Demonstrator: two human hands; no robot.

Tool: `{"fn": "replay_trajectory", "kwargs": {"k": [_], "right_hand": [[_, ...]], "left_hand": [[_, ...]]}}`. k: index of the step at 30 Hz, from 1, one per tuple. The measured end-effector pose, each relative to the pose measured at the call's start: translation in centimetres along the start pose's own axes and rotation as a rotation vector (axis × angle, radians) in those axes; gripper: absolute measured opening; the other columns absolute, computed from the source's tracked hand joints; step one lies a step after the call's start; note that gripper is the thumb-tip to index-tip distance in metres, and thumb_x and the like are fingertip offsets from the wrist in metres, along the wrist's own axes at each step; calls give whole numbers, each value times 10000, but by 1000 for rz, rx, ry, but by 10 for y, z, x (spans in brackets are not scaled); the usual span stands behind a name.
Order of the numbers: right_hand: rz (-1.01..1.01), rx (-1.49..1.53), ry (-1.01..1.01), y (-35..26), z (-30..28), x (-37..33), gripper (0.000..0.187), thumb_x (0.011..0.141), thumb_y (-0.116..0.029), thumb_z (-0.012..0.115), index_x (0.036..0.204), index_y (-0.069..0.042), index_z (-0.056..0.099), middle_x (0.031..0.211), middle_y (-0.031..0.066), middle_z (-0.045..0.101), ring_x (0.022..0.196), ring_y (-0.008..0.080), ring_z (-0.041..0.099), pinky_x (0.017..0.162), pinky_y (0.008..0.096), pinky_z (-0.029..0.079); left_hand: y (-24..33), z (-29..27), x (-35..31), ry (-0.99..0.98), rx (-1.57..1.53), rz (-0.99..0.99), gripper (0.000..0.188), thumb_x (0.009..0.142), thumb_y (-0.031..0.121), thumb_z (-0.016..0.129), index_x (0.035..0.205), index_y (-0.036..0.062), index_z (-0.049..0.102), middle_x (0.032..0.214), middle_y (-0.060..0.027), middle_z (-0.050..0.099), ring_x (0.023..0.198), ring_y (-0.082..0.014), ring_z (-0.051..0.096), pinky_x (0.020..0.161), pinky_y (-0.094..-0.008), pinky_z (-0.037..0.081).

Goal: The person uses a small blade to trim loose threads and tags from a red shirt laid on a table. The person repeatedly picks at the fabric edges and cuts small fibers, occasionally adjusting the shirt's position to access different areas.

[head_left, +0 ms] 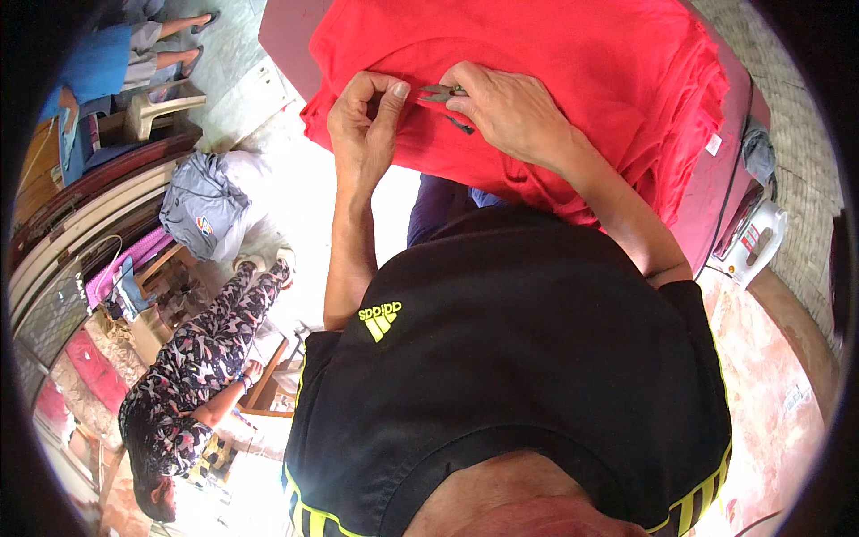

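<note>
My right hand (512,112) grips a small pair of thread snips (438,91), its blades pointing left toward my other hand. The dark handle end of the snips shows below my fingers. Just left of the blade tips, my left hand (369,121) is closed in a pinch, thumb against forefinger. Whatever sits in that pinch is too small to make out. Beneath both hands a heap of red cloth (555,45), like a knit garment, spreads across the table (288,40) and hangs over its near edge. A small white tag (713,144) shows on the cloth at the right.
On the right, a white handled appliance (759,240), like an iron, stands by the table edge beside a bunched grey cloth (759,154). To the left are a grey bag (206,206), a plastic stool (165,107), a person in patterned clothes (201,345) and another person's legs (170,45).
</note>
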State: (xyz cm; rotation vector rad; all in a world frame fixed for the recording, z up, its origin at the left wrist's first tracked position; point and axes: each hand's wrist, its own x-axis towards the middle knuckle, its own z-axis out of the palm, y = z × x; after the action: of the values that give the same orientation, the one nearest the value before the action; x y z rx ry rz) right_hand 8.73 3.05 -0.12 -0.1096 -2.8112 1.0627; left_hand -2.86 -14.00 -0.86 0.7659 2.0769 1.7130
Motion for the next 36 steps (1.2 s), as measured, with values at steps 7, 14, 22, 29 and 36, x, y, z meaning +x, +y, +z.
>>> {"fn": "replay_trajectory", "kwargs": {"k": [7,14,22,29,36], "right_hand": [[-19,-21,-2,-7,3,8,189,933,-188,613,1054,-60,542,891,140,676,820,352,658,688,460,500],[132,134,62,3,-23,-15,162,963,-161,568,1083,-53,552,934,165,668,883,321,670,756,420,514],[54,605,131,-3,-1,25,179,998,-144,539,1116,-10,548,951,96,675,886,169,651,806,317,504],[242,742,56,17,-24,32,225,1030,-180,498,1186,-19,522,986,48,670,866,110,600,825,238,473],[181,730,161,11,-11,-22,263,948,-115,633,1166,-3,539,935,53,671,880,95,628,804,274,499]], "left_hand": [[5,1,-2,17,-56,19,85,904,28,677,838,3,630,750,15,576,696,-59,496,629,-220,403],[43,-110,-39,-444,520,-15,105,852,80,700,829,-18,675,733,-121,639,620,-209,602,592,-298,459],[60,-52,-6,5,481,265,172,804,58,759,946,-20,700,897,-133,678,749,-259,667,696,-324,525],[1,-46,1,90,424,257,142,785,-27,707,924,-8,689,934,-127,663,854,-280,646,740,-355,516],[20,-14,-13,-49,683,584,221,729,83,766,945,110,730,1125,-42,639,1045,-268,570,895,-393,411]]}}
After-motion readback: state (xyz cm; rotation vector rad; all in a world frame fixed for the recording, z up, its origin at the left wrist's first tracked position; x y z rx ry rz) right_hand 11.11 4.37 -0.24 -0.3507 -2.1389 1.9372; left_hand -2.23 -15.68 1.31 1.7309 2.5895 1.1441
